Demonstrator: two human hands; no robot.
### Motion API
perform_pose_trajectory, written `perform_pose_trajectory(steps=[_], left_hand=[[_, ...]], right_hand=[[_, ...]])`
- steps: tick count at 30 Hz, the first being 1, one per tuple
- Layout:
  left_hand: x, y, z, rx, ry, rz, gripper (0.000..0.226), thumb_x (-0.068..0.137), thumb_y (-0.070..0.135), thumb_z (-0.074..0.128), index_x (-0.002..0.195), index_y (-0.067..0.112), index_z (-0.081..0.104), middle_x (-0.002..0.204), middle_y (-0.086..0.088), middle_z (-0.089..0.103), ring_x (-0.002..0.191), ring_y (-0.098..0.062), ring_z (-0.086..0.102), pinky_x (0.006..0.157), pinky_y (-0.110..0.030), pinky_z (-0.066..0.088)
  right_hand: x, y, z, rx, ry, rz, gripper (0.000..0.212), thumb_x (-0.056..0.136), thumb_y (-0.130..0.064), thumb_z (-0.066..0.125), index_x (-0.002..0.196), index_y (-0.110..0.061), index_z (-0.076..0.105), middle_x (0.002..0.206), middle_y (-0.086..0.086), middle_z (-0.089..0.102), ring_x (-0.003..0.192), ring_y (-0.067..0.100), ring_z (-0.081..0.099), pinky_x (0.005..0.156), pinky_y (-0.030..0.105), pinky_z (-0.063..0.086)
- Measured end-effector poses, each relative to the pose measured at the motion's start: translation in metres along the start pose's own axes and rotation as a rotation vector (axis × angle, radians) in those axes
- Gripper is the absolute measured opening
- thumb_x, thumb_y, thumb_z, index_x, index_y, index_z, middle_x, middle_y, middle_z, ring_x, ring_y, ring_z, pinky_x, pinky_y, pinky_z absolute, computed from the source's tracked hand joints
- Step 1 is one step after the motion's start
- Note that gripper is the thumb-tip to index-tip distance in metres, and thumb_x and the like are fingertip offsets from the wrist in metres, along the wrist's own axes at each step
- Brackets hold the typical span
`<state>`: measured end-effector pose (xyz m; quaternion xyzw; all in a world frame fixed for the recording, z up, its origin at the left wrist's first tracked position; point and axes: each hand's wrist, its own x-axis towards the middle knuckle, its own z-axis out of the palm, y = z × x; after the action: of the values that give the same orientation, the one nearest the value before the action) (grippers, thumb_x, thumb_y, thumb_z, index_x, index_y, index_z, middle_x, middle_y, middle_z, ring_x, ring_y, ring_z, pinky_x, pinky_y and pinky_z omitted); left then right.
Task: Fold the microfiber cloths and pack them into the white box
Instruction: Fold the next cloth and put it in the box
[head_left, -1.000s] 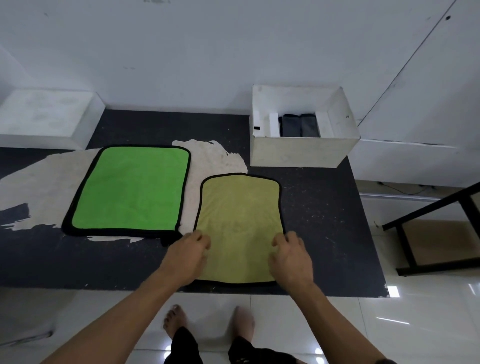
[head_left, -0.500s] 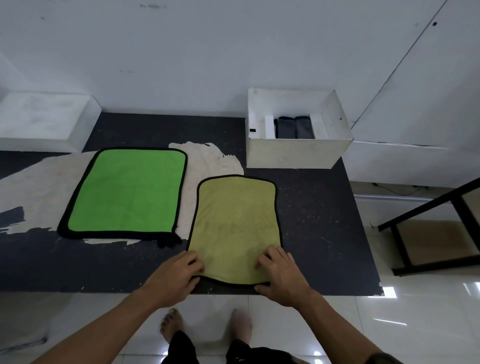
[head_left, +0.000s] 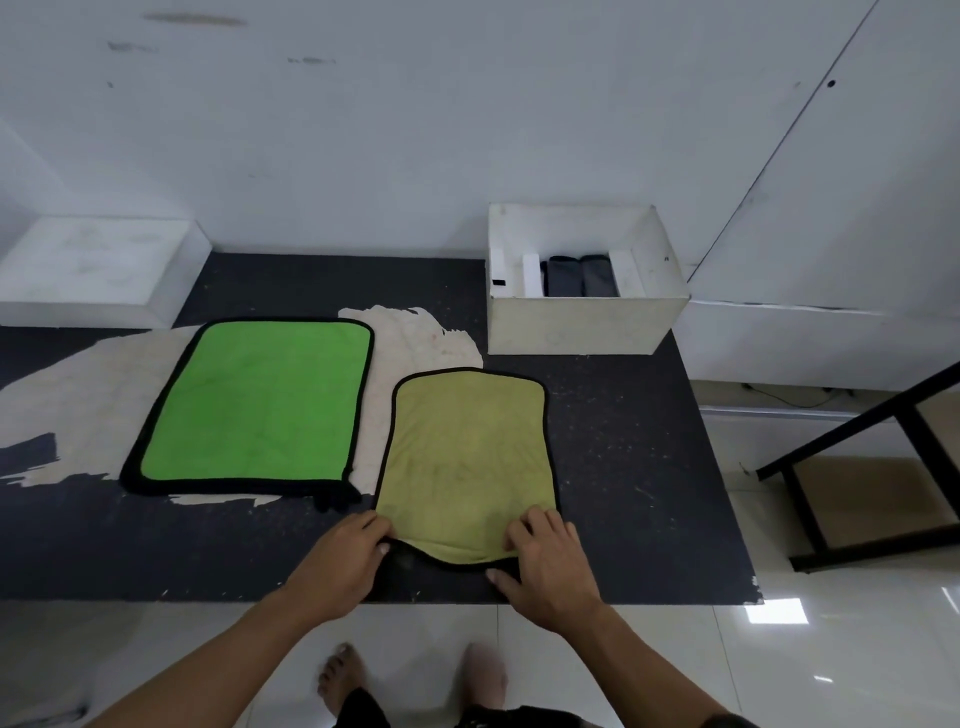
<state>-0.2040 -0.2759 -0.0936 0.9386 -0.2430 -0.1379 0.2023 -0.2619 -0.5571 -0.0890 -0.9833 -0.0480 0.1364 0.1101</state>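
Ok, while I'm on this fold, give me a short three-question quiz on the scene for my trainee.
1. True or false: the green cloth lies inside the white box.
2. The left hand and right hand grip the near edge of which cloth? A green; B olive cloth; C grey.
3. Fill in: the box already holds folded ___ cloths.
Key: 1 false, it lies on the table; 2 B; 3 grey cloths.
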Motion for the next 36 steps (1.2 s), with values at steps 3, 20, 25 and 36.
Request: perform_pose_trajectory(steps=[3, 20, 25, 36], left_hand=[[-0.001, 0.0, -0.005, -0.051, -0.02, -0.017, 0.011, 0.098, 0.017, 0.05, 0.103, 0.017, 0.06, 0.099, 0.008, 0.057, 0.09, -0.01, 0.052, 0.078, -0.024, 0.043], [-0.001, 0.022, -0.02, -0.054, 0.053, -0.009, 0.021, 0.102, 0.027, 0.044, 0.087, 0.017, 0.056, 0.085, 0.008, 0.053, 0.077, -0.008, 0.05, 0.071, -0.028, 0.043], [-0.001, 0.027, -0.026, -0.046, 0.082, 0.015, 0.022, 0.102, 0.025, 0.044, 0.082, 0.018, 0.049, 0.081, 0.008, 0.049, 0.072, -0.011, 0.048, 0.067, -0.029, 0.04], [0.0, 0.016, -0.027, 0.023, 0.073, 0.061, 0.016, 0.098, 0.028, 0.053, 0.083, 0.025, 0.054, 0.082, 0.014, 0.049, 0.074, -0.008, 0.049, 0.067, -0.027, 0.042]], right_hand=[[0.003, -0.005, 0.003, -0.058, 0.009, 0.019, 0.049, 0.084, -0.064, 0.046, 0.108, -0.021, 0.053, 0.111, 0.001, 0.046, 0.104, 0.023, 0.043, 0.091, 0.038, 0.039], [0.006, -0.032, -0.004, -0.184, -0.001, 0.134, 0.034, 0.092, -0.04, 0.038, 0.108, -0.014, 0.054, 0.109, 0.014, 0.051, 0.101, 0.033, 0.044, 0.1, 0.052, 0.029], [0.01, -0.04, -0.015, -0.186, 0.032, 0.094, 0.025, 0.076, -0.018, 0.061, 0.1, -0.015, 0.053, 0.095, 0.012, 0.053, 0.088, 0.03, 0.047, 0.086, 0.046, 0.038], [0.001, -0.012, -0.018, -0.165, 0.235, 0.12, 0.03, 0.05, -0.011, 0.08, 0.071, -0.02, 0.06, 0.064, 0.003, 0.056, 0.061, 0.023, 0.052, 0.062, 0.038, 0.047]])
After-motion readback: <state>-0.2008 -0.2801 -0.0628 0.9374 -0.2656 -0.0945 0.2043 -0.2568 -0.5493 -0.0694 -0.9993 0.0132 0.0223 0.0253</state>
